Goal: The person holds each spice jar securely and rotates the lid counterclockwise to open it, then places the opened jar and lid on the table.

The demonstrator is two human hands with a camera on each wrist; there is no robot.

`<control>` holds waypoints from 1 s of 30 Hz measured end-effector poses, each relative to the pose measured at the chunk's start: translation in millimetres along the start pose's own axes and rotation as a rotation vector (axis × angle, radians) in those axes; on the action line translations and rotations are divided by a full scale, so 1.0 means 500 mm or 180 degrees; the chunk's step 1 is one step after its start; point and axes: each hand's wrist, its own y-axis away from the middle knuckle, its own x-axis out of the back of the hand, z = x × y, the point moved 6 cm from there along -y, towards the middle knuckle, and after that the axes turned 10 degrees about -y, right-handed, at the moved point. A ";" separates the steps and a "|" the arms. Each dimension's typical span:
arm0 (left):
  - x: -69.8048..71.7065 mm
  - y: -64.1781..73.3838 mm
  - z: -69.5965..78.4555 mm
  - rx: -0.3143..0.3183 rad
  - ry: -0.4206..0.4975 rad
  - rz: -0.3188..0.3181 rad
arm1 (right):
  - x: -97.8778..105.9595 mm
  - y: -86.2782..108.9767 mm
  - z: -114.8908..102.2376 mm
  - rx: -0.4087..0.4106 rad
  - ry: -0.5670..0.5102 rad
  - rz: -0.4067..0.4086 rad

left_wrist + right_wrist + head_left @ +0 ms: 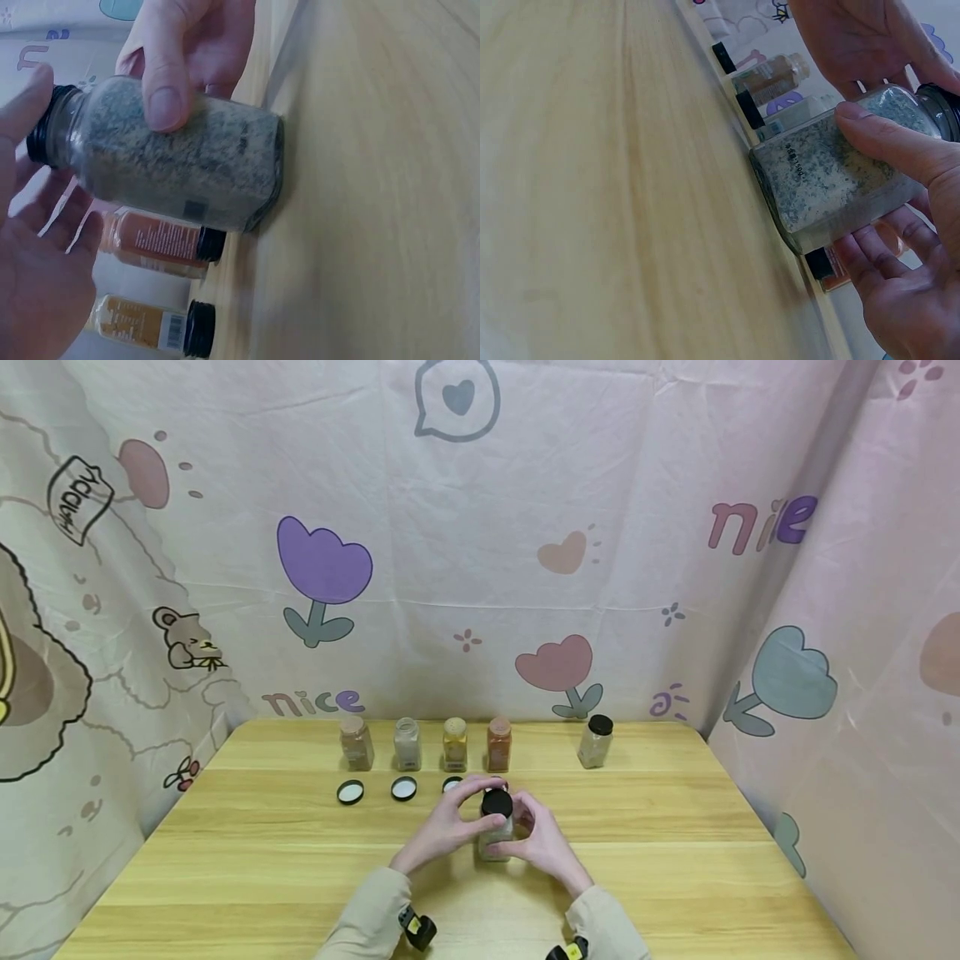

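Note:
A clear glass spice jar (217, 161) with dried, speckled grey-green contents stands at the middle front of the table. My right hand (551, 847) grips its body, the thumb lying along the glass in the right wrist view. Around the black lid (497, 802) at the top, my left hand (446, 828) curls its thumb and fingers. The lid sits on the jar's mouth. In the left wrist view, the left palm (45, 292) is beside the jar, and the jar's base is right at the tabletop.
Behind, an uncapped row holds a brown jar (357, 747), a white jar (408, 750), a yellow jar (454, 747) and an orange-red jar (498, 747). Upturned lids (350, 792) lie before them, some partly hidden by my left hand. A black-capped jar (596, 743) stands back right.

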 end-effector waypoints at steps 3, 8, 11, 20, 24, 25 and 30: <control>0.000 0.001 0.005 -0.0043 0.0041 -0.0164 | 0.000 0.001 0.000 -0.0003 -0.0002 -0.0001; 0.000 0.001 0.007 -0.0014 0.0103 -0.0339 | 0.002 0.000 0.003 -0.0038 0.0042 0.0023; 0.000 -0.001 0.003 -0.0007 0.0077 -0.0226 | 0.001 -0.001 0.002 -0.0037 0.0058 0.0031; -0.006 0.000 0.007 -0.0096 0.0038 -0.0169 | 0.000 0.001 -0.001 -0.0030 0.0067 0.0018; -0.006 0.001 0.010 -0.0164 0.0097 -0.0274 | 0.001 0.000 0.000 -0.0027 0.0102 0.0031; -0.006 0.001 0.010 -0.0174 0.0097 -0.0275 | 0.001 0.000 0.000 -0.0023 0.0100 0.0031; -0.006 0.001 0.007 -0.0195 0.0056 -0.0127 | 0.000 0.000 0.000 0.0010 0.0040 0.0007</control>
